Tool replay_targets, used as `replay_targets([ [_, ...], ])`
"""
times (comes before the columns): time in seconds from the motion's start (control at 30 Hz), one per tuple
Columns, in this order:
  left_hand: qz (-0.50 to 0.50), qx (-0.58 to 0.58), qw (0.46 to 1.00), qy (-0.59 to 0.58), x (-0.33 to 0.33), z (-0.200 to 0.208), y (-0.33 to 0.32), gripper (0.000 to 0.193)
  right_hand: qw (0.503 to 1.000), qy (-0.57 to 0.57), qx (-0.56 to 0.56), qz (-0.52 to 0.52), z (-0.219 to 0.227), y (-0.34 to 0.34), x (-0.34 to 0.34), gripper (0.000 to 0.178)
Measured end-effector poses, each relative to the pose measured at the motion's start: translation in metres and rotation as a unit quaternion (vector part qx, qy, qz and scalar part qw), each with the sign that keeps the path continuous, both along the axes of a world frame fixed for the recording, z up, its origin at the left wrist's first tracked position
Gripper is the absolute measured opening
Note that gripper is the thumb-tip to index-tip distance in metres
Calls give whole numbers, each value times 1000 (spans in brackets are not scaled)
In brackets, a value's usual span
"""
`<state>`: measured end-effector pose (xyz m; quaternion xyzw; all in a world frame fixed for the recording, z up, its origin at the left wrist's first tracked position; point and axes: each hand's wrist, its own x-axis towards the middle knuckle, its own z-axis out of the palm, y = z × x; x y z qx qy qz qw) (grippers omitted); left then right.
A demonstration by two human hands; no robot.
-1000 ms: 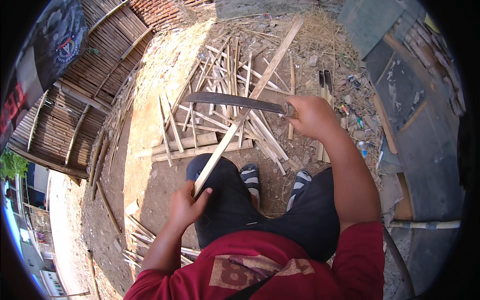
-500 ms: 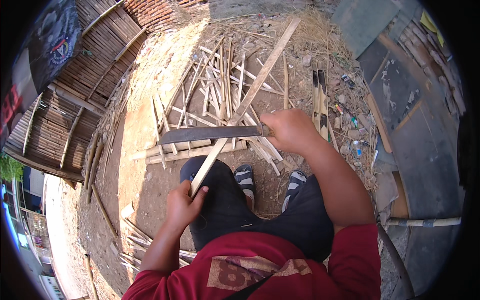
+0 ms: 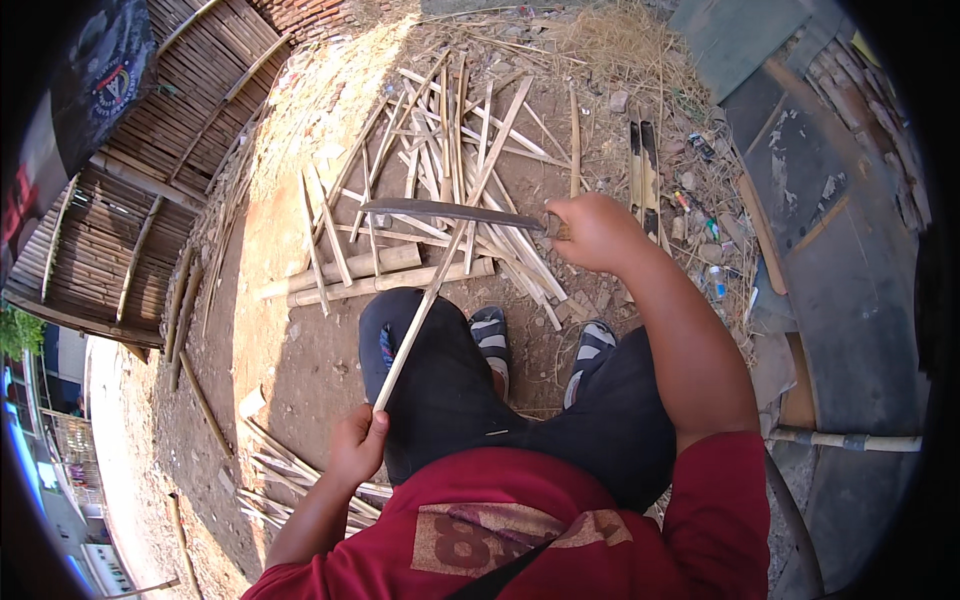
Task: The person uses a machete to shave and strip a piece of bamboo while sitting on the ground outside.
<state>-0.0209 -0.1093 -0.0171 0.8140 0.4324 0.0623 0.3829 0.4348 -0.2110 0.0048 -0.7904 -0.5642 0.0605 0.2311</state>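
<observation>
My left hand, beside my left thigh, is closed round the near end of a long pale bamboo strip. From there the strip slants away, up and to the right, over the loose pieces on the ground. My right hand grips the handle of a machete out in front of my right knee. Its dark blade points left and crosses the strip partway along; whether the edge bites into it or only rests there, I cannot tell.
Split bamboo strips lie heaped ahead of my feet, with cut bamboo poles across their near side. More strips lie at my lower left. A slatted bamboo panel stands far left, dark boards at right, dry grass beyond.
The blade has moved farther out along the strip and tilted, its tip going right. My left hand has drawn back toward me with the strip, which now appears narrower, as if turned edge-on.
</observation>
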Motion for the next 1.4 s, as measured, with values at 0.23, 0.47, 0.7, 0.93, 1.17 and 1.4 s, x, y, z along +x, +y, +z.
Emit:
replay_targets([
  [0.23,1,50,999,8,-27,-24,-14,53,983,-21,-122,139,2,22,-49,31],
  [0.47,-10,90,995,47,-31,-26,-7,54,988,-33,-57,136,-12,27,-57,29],
  [0.7,-14,103,992,72,-18,-18,-6,54,991,-24,-103,86,-25,32,-36,25],
  [0.93,-6,100,994,49,-17,-29,-5,55,997,1,-34,72,-25,32,-29,19],
  [1.17,-18,114,992,54,-32,-28,-4,57,985,-112,-42,123,-4,22,-61,18],
  [1.4,-4,88,996,22,-19,-30,-5,55,997,-58,-26,39,-6,20,-28,22],
])
